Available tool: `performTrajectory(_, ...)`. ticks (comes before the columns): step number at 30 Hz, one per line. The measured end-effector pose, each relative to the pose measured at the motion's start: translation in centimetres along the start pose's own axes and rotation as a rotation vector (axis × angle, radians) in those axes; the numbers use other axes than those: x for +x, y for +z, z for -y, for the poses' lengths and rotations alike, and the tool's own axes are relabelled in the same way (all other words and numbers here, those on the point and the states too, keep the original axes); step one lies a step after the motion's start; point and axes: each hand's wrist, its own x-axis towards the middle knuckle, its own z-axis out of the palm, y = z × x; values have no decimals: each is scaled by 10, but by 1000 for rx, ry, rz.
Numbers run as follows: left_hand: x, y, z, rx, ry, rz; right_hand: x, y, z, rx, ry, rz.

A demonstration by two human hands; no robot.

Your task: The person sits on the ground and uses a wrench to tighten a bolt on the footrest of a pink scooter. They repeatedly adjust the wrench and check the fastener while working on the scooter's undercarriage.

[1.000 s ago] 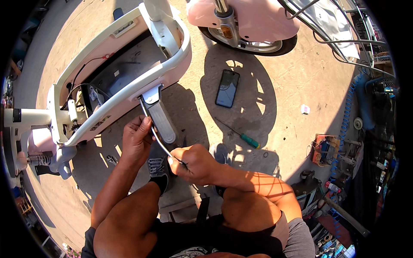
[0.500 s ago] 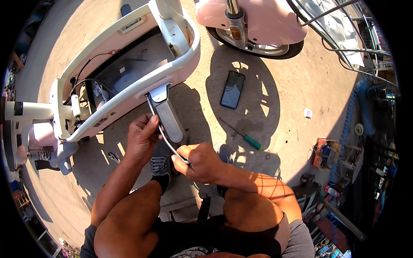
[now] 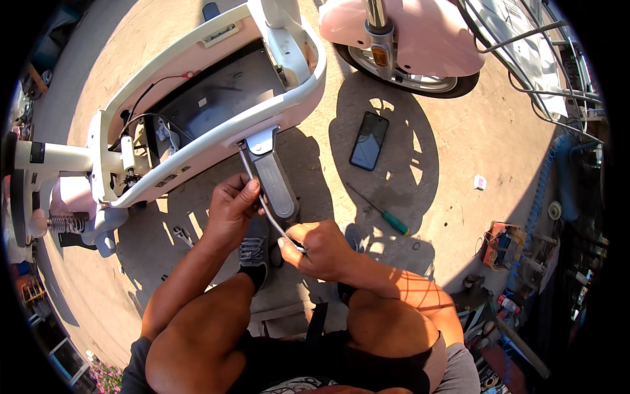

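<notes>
My left hand (image 3: pixel 233 209) is closed round the middle of a curved metal wrench (image 3: pixel 270 215), with the thumb along it. Further down, my right hand (image 3: pixel 323 251) grips the wrench's near end in a fist. The far tip of the wrench meets the lower side of a white and pink scooter body (image 3: pixel 190 164), beside a white bracket (image 3: pixel 262 140). From that bracket a grey folding footrest (image 3: pixel 278 190) sticks out toward me, just right of the wrench. What the tip sits on is too small to make out.
On the concrete lie a phone (image 3: pixel 369 141), a green-handled screwdriver (image 3: pixel 394 221) and a small white box (image 3: pixel 480 182). A pink front fender with its wheel (image 3: pixel 433 84) stands at the far side. Tools and a blue coiled hose (image 3: pixel 537 197) crowd the right edge.
The whole scene has shifted a little to the right in the picture. Both hands keep their hold on the wrench, and its tip stays beside the bracket.
</notes>
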Motion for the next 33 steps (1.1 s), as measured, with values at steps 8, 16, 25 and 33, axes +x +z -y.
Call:
performTrajectory(8, -14, -21, -8, 65, -4, 60, -8, 3, -15, 428, 269, 90)
performTrajectory(16, -35, -83, 14, 144, 9, -178, 0, 9, -15, 256, 51, 159)
performTrajectory(25, -48, -92, 32, 983, 121, 425, 21, 36, -16, 291, 267, 131)
performTrajectory(33, -29, -113, 36, 980, 133, 175, 53, 60, -26, 438, 387, 107)
